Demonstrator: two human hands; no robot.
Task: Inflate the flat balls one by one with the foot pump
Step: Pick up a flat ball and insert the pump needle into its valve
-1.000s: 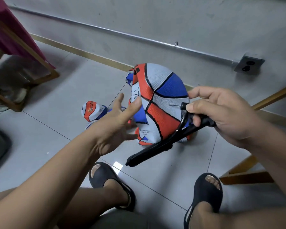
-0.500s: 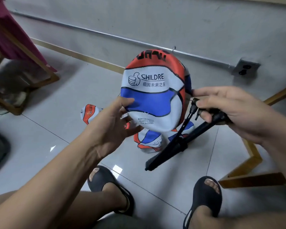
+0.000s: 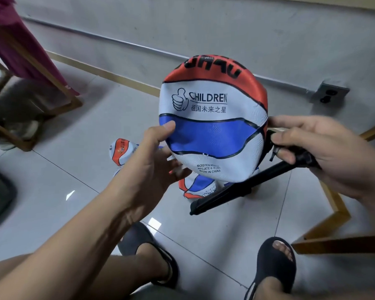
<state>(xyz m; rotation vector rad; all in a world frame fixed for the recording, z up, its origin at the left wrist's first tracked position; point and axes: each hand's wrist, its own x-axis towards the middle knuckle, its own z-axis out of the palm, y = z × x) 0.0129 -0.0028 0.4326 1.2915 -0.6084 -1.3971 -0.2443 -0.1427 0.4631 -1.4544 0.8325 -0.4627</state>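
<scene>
**Flat ball up, pump in right hand**

The ball (image 3: 212, 131) is held in the air, squashed to a disc. Its printed face is toward the camera, text upright, red panel on top. The left hand (image 3: 152, 156) grasps its left edge, thumb on the blue band, fingers behind. Just right of the ball, the right hand (image 3: 312, 146) is clenched round the pump (image 3: 236, 191) top end. The pump's long axis runs diagonal, down-left under the ball, free end pointing at the floor (image 3: 74, 169). A second flat ball (image 3: 198, 187) lies below the ball, a third flat ball (image 3: 121, 150) to its lower left.
</scene>
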